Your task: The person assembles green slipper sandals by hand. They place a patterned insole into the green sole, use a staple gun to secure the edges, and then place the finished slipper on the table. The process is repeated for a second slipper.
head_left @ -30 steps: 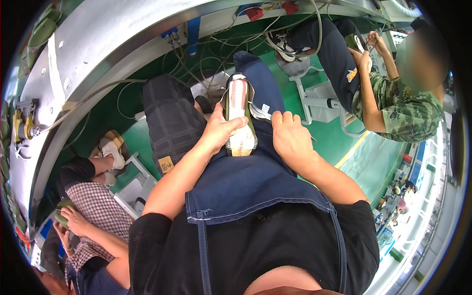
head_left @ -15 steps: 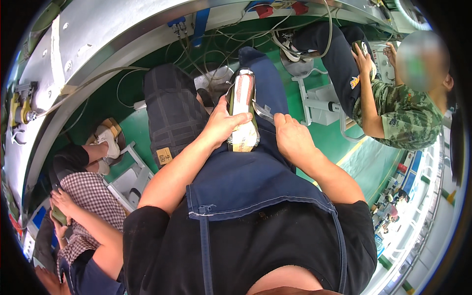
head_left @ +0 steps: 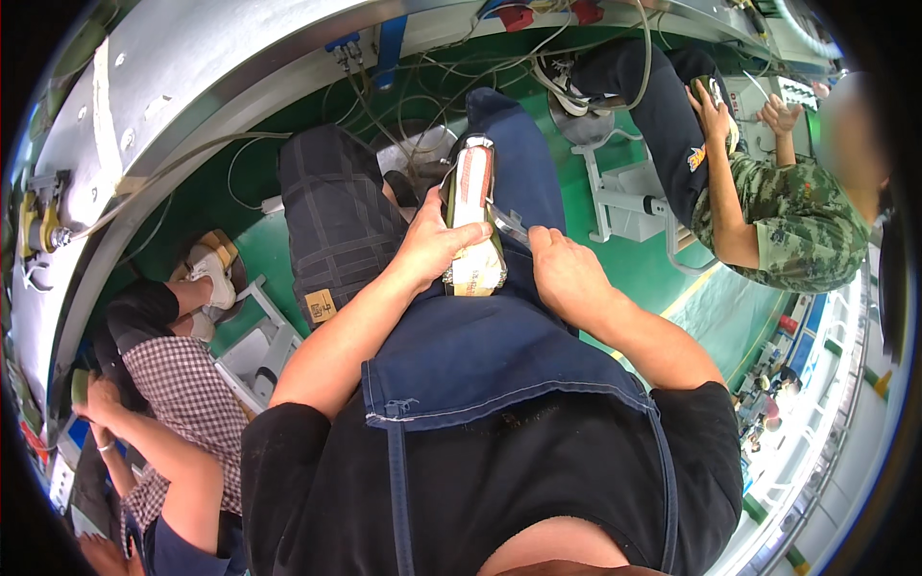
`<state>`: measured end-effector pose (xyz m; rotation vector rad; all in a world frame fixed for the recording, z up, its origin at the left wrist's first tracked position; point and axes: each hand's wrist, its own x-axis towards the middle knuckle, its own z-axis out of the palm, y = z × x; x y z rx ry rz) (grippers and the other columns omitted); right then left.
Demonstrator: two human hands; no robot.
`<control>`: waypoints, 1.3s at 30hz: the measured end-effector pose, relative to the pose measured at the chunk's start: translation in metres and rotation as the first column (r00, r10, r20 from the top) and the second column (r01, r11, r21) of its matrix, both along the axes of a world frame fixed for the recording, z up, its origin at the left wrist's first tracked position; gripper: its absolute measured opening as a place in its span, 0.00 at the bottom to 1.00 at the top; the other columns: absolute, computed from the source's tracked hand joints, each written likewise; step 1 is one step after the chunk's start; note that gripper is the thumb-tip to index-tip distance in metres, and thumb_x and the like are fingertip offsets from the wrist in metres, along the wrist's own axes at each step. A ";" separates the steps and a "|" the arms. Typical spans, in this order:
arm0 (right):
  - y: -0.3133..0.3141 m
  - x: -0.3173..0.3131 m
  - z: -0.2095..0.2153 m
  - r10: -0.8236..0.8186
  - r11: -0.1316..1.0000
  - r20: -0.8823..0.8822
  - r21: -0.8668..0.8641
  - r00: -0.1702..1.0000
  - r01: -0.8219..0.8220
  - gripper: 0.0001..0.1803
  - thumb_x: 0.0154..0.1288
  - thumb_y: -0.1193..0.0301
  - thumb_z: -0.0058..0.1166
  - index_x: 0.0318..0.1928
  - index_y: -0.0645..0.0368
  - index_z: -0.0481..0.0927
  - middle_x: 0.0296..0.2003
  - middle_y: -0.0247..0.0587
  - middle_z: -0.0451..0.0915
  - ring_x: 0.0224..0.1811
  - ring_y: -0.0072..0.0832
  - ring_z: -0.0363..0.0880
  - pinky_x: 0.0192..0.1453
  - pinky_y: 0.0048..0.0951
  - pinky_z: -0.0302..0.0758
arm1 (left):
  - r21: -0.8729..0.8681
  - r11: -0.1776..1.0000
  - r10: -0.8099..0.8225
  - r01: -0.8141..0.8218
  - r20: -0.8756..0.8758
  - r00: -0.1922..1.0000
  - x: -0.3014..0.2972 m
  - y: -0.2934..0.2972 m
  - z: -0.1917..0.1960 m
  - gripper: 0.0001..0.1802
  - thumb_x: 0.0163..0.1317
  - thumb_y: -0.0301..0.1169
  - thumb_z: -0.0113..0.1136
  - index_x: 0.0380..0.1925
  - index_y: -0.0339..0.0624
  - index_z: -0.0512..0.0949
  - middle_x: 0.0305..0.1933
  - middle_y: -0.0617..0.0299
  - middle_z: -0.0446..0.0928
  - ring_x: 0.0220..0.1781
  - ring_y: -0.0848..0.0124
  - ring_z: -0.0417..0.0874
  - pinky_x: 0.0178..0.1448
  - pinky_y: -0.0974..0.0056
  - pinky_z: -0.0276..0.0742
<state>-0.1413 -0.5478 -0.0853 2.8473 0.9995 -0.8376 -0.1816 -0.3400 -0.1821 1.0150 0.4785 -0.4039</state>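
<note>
On my lap lies a shoe (head_left: 473,182), its underside facing up, with a white and red bottom and dark green sides. My left hand (head_left: 428,247) is wrapped round its left side near the heel-like pale end, the thumb lying across the underside. Closed round the end of a thin grey, shiny tool (head_left: 507,225), my right hand (head_left: 567,269) is just right of the shoe. The tool's far end meets the shoe's right edge. What kind of tool it is, I cannot make out. A dark blue apron (head_left: 480,350) covers my lap.
Beyond my knees runs a metal bench edge (head_left: 254,82) with cables (head_left: 423,115) hanging under it. At right sits a co-worker in a camouflage shirt (head_left: 807,230), holding a similar green shoe. Another co-worker, in a checked apron (head_left: 182,374), sits at left.
My right hand and the tool have shifted slightly left and down along the shoe's edge. The left co-worker's hands have risen toward the bench; the right co-worker's far hand has opened outward.
</note>
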 end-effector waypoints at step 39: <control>0.003 0.028 0.030 -0.089 0.955 -0.372 0.232 0.924 0.185 0.29 0.73 0.80 0.51 0.72 0.62 0.62 0.51 0.67 0.82 0.54 0.63 0.82 0.54 0.55 0.79 | 0.456 0.811 -0.361 0.367 -0.105 0.927 0.032 0.014 0.019 0.29 0.72 0.46 0.63 0.49 0.22 0.82 0.46 0.41 0.87 0.47 0.58 0.90 0.53 0.56 0.82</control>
